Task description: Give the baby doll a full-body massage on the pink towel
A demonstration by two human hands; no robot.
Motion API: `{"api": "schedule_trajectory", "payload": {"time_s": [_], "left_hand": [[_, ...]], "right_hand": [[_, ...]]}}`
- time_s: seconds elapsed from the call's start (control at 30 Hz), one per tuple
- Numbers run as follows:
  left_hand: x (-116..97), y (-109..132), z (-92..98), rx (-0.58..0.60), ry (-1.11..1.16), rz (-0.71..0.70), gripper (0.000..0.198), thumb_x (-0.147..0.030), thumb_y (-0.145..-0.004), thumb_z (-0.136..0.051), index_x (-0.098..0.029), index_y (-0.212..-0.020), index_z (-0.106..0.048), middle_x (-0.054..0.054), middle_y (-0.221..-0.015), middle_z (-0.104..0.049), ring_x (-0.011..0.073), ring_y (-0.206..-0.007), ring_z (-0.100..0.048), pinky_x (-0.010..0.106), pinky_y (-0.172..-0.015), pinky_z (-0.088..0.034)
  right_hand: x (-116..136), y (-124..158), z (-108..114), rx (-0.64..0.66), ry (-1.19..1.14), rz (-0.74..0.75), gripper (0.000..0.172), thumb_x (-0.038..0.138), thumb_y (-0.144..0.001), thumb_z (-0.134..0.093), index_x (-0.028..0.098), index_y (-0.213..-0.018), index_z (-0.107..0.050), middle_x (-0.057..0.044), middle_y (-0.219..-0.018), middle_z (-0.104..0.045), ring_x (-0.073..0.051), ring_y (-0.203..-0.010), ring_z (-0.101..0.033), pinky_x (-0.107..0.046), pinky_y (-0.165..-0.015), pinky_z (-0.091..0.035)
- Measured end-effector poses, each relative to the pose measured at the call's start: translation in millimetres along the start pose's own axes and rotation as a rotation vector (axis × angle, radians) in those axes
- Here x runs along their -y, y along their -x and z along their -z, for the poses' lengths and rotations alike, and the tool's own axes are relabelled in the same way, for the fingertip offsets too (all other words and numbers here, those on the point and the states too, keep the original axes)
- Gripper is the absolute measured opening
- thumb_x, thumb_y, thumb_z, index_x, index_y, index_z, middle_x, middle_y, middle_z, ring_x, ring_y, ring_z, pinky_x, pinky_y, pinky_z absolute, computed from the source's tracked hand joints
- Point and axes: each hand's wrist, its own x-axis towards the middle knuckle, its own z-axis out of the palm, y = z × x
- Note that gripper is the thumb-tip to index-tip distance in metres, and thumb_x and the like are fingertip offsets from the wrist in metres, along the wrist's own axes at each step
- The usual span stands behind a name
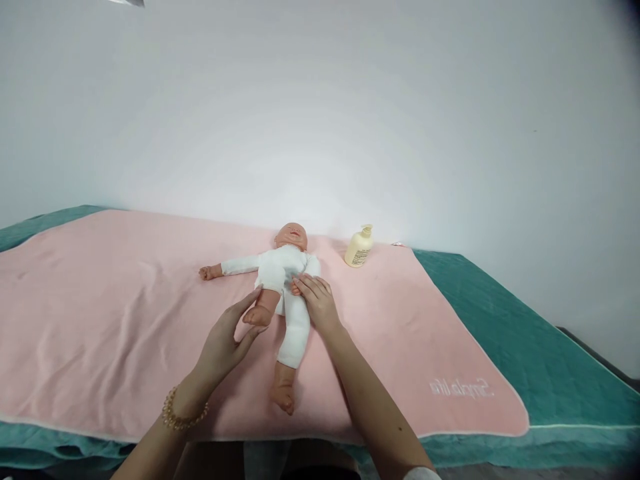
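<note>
Pink blanket (395,347) bears a doll (289,259), bottle (359,249) at its two o'clock; left hand (223,337) pinches its raised leg (269,303), right hand (323,307), fingers together, covers its arm's end, grip unclear.

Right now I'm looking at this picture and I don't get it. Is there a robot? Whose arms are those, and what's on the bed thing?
No robot here, just a person's two bare hands. The one picture comes from a camera on that person's head, looking forward and down. A doll in white lies on a pink blanket, spread over a green cover. A cream pump bottle stands nearby. The left hand is around the doll's raised leg; the right hand lies over its little hand. I can't tell how firmly they hold.
</note>
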Motion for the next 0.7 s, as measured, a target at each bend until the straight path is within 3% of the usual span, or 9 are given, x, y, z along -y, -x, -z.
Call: {"api": "schedule_trajectory", "payload": {"time_s": [0.3,0.53,0.7], "left_hand": [[-0.7,0.4,-5.5,0.014,0.047,0.058,0.054,-0.036,-0.093,-0.051,-0.020,-0.142,-0.037,0.012,-0.143,-0.051,0.0244,-0.130,-0.051,0.041,-0.105,-0.045],[-4.9,7.8,1.4,0.046,0.001,0.076,0.058,-0.039,-0.092,-0.052,-0.023,-0.145,-0.035,0.010,-0.144,-0.051,0.0257,-0.127,-0.054,0.041,-0.102,-0.047],[-10.7,15.5,7.5,0.053,-0.032,0.066,0.058,-0.038,-0.092,-0.053,-0.024,-0.146,-0.036,0.010,-0.143,-0.052,0.0264,-0.128,-0.053,0.041,-0.102,-0.048]], "right_hand": [[-3.7,-0.2,-3.4,-0.015,-0.013,0.066,0.038,0.022,-0.104,-0.033,0.025,-0.135,-0.055,-0.005,-0.135,-0.060,-0.016,-0.132,-0.049,-0.039,-0.111,-0.036],[-3.3,2.0,-5.8,-0.018,-0.024,-0.008,0.039,0.022,-0.103,-0.033,0.027,-0.138,-0.051,-0.005,-0.137,-0.058,-0.017,-0.132,-0.048,-0.042,-0.111,-0.037],[-4.9,1.9,-5.5,-0.245,-0.073,-0.144,0.039,0.024,-0.102,-0.034,0.023,-0.138,-0.051,-0.011,-0.134,-0.058,-0.019,-0.128,-0.051,-0.041,-0.106,-0.044]]}}
